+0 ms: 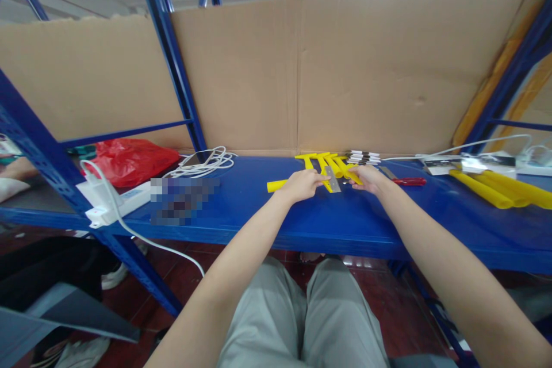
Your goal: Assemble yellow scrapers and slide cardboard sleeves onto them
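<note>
My left hand is closed around a yellow tool with a flat metal blade, its blade pointing right between my hands. A yellow tube sticks out to the left of this hand. My right hand pinches a yellow piece just right of the blade. Behind both hands several yellow T-shaped pieces lie in a row on the blue table. A stack of small white and black items is beside them.
Right of my right hand lies a red tool. Farther right are yellow rolls. At left are a white power strip, coiled white cable and a red plastic bag. Cardboard stands behind; another person's arm shows far left.
</note>
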`<action>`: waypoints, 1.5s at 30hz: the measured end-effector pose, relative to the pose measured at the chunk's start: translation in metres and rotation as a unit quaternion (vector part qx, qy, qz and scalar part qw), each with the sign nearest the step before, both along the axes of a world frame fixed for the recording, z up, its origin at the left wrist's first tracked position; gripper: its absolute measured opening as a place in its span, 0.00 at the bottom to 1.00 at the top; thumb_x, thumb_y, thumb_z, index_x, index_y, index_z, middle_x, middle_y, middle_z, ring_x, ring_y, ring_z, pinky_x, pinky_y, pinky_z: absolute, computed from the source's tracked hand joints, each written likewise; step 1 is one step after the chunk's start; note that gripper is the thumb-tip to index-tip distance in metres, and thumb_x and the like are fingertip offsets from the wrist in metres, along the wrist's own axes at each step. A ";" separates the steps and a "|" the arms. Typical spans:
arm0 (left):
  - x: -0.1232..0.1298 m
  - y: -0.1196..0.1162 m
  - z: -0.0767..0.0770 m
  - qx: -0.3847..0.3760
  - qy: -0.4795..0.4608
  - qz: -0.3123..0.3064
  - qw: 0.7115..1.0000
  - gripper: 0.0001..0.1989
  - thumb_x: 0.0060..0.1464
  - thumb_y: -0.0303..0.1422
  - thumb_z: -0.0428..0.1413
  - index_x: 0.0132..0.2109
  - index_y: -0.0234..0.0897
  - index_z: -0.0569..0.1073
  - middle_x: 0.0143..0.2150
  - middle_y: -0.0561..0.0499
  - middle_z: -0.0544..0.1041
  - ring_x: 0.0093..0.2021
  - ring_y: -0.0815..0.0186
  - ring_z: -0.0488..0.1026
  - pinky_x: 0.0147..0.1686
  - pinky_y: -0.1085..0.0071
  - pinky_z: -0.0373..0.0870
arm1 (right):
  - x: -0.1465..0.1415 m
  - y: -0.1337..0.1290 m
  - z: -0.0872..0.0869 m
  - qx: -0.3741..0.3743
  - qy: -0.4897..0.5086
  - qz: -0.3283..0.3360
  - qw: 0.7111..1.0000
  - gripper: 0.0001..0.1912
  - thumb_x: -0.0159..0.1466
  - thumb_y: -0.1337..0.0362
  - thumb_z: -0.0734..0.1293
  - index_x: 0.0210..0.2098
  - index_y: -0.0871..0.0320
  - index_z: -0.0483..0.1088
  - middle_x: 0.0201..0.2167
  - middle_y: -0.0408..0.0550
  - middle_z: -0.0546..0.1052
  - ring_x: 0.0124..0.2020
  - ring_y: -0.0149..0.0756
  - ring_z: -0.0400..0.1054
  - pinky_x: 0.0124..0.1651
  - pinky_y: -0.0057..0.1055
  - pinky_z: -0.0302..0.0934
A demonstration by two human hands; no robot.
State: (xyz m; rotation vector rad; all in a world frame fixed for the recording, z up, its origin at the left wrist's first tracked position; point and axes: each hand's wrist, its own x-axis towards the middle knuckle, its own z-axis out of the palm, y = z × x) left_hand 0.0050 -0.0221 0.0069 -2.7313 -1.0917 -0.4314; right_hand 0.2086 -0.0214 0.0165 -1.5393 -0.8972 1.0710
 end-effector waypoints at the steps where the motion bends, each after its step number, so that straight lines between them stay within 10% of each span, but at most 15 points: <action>1: 0.000 0.001 0.000 -0.001 -0.003 -0.002 1.000 0.19 0.66 0.31 0.48 0.61 0.45 0.73 0.51 0.45 0.78 0.53 0.59 0.75 0.51 0.66 0.71 | 0.000 -0.001 0.002 0.003 0.020 0.015 1.000 0.06 0.63 0.75 0.62 0.35 0.60 0.68 0.19 0.41 0.71 0.15 0.24 0.61 0.20 0.21 0.61; 10: -0.001 0.006 -0.004 -0.003 -0.014 -0.009 1.000 0.19 0.65 0.32 0.50 0.61 0.44 0.72 0.53 0.46 0.79 0.53 0.61 0.75 0.53 0.67 0.70 | -0.001 -0.003 0.004 0.045 0.070 0.073 0.994 0.05 0.63 0.74 0.65 0.33 0.59 0.69 0.23 0.45 0.76 0.22 0.29 0.69 0.26 0.25 0.66; 45: 0.003 0.007 -0.007 -0.024 -0.021 -0.011 0.999 0.30 0.65 0.34 0.53 0.70 0.35 0.55 0.56 0.39 0.77 0.56 0.56 0.75 0.52 0.64 0.71 | -0.024 -0.015 -0.003 0.113 -0.069 0.151 0.980 0.17 0.53 0.65 0.75 0.19 0.58 0.63 0.09 0.37 0.63 0.09 0.20 0.48 0.11 0.21 0.38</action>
